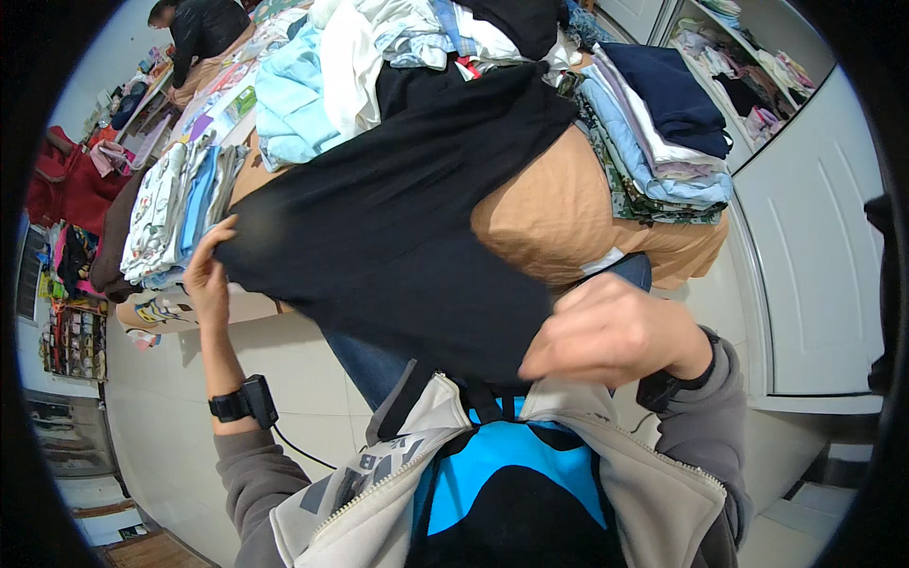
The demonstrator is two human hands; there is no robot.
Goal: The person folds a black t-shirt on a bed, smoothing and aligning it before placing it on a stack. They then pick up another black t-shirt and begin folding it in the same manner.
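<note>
A black garment [398, 234] is stretched between my hands, its far end lying over the bed. My left hand [209, 273] grips its left edge, thumb and fingers pinched on the cloth. At the near right corner, my right hand [614, 330] is closed on the fabric and slightly blurred. The tan bed sheet [554, 213] shows beside the garment's right edge. Folded clothes [177, 206] stand in a row close beyond my left hand. Which kind of garment the black cloth is, I cannot tell.
A heap of loose clothes [341, 78] lies at the back of the bed. On the right is a folded stack [653, 135], topped with navy cloth. A white wardrobe door [809, 248] stands farther right. Another person [209, 35] sits at the far left.
</note>
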